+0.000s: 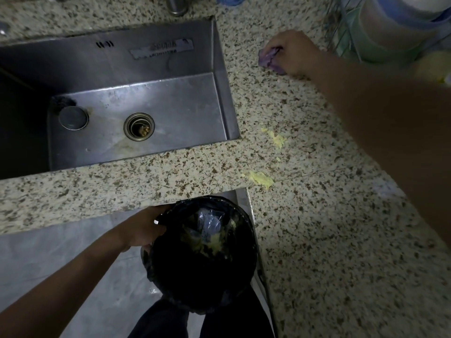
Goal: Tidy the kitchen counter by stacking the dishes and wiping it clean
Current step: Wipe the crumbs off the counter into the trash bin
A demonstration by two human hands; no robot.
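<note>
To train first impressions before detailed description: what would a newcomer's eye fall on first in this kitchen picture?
Pale yellow food scraps stand out on the speckled counter, just right of the front corner of the sink. Farther back, the right hand holds a purple cloth on the counter beside a wire dish rack. Below the counter edge, the left hand grips the rim of a black-lined bin with yellow waste inside.

A steel sink (pixel 156 93) sits sunk into the counter (pixel 317 240). Its drain (pixel 139 126) lies near the middle of the basin, with a round metal tin (pixel 73 117) to the left of it. A worn label (pixel 161 48) clings to the back wall. Below the counter edge, a bin (pixel 246 223) lined in black holds crumpled clear plastic (pixel 207 222) above the grey floor (pixel 61 252).
</note>
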